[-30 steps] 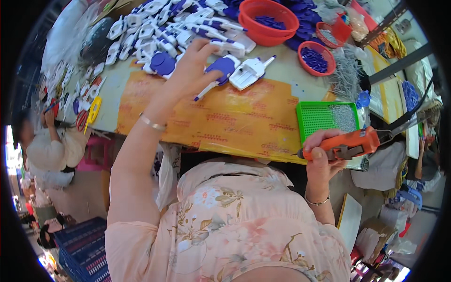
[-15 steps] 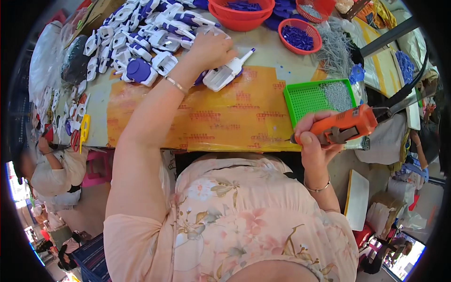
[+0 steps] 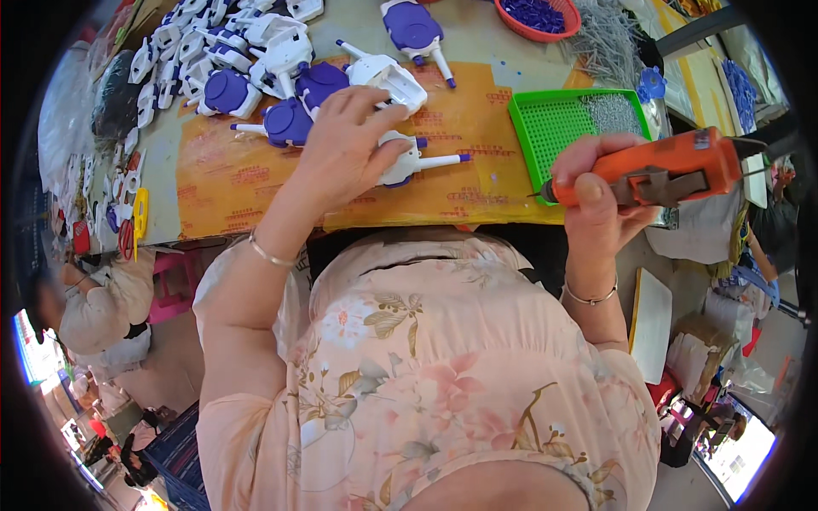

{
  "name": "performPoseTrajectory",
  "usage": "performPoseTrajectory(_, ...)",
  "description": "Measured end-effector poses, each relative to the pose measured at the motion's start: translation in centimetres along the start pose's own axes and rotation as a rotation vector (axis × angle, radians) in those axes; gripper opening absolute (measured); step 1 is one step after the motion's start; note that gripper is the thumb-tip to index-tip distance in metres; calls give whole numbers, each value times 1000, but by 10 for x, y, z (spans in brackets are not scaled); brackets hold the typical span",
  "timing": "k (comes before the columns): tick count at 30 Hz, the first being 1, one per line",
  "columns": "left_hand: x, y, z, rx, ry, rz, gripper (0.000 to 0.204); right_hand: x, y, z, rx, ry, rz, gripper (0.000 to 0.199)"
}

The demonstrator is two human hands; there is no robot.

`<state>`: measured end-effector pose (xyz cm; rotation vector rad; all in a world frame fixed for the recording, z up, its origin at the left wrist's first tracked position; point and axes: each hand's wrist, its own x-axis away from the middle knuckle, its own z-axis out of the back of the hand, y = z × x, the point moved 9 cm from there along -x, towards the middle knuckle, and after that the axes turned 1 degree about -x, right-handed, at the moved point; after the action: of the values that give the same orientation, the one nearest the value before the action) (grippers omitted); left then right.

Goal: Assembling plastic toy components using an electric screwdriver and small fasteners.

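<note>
My left hand lies over a small cluster of white and purple plastic housings on the taped part of the table. Its fingers are spread, with the thumb apart. The fingertips touch a hollow white housing, and the thumb rests on a second housing with a purple-tipped stem. Beside the hand's left edge lies a purple-backed housing. Parts beneath the palm are hidden. My right hand is closed around an orange electric screwdriver, its bit pointing left above the table's front edge.
A green tray of small screws stands near the screwdriver. Behind it are a red basket of purple pieces and a pile of clear plastic rods. More housings are heaped at far left. Another person sits at left.
My left hand has come back from the heap toward me, and several housings now lie spread on the taped area. The screwdriver in my right hand has shifted slightly right. The view has tilted.
</note>
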<state>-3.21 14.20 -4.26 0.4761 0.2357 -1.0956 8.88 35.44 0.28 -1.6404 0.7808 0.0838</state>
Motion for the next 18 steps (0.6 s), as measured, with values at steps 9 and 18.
performPoseTrajectory(9,28,22,-14,-7,-100,186,65,-14,-26,30,55,137,128,29)
performPoseTrajectory(18,-2,48,-44,337,-153,138,58,-41,-23,87,229,269,220,12)
